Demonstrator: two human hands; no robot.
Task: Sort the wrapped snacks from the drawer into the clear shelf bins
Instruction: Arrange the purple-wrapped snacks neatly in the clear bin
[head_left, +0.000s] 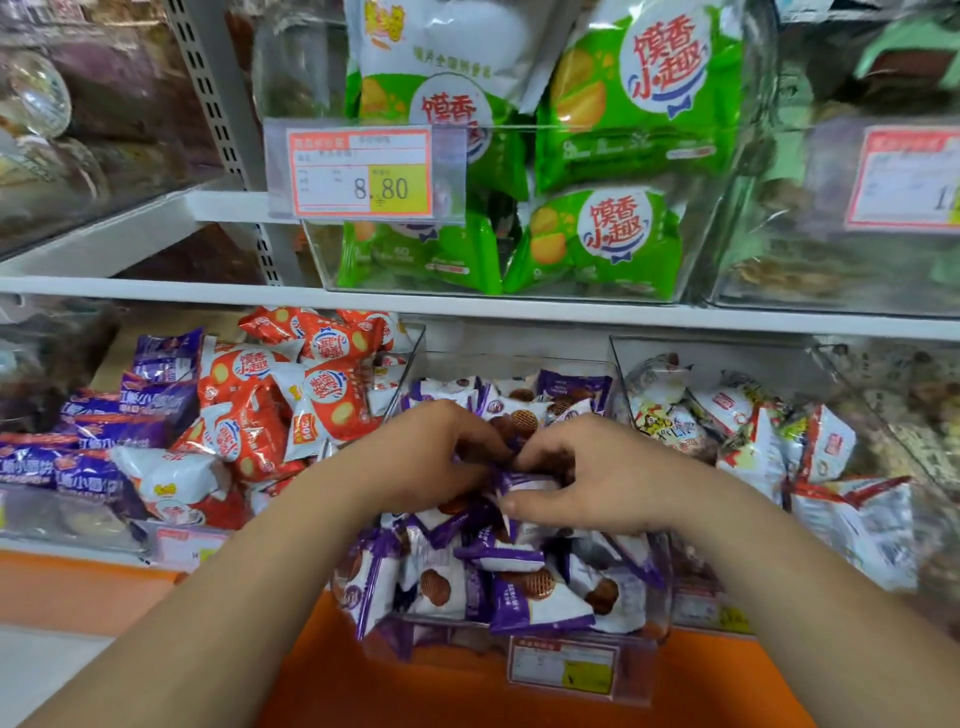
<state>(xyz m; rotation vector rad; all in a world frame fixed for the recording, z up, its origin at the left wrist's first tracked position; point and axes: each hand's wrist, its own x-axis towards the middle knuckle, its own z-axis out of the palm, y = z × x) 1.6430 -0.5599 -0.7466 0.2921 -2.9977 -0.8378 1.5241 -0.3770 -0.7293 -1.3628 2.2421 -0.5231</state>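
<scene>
A clear shelf bin (613, 675) on the lower shelf is heaped with purple-and-white wrapped snacks (524, 597) showing brown round biscuits. My left hand (421, 457) and my right hand (592, 478) meet over the middle of this heap, fingers curled down into the packets. The fingers of both hands close around a purple-and-white packet (524, 480) between them. The drawer is out of view.
To the left lie orange-and-white packets (291, 400) and purple packets (104, 441). A bin of white and red packets (753, 431) stands to the right. Above, a clear bin holds green packets (613, 156) behind a price tag (363, 171). An orange ledge (467, 696) runs below.
</scene>
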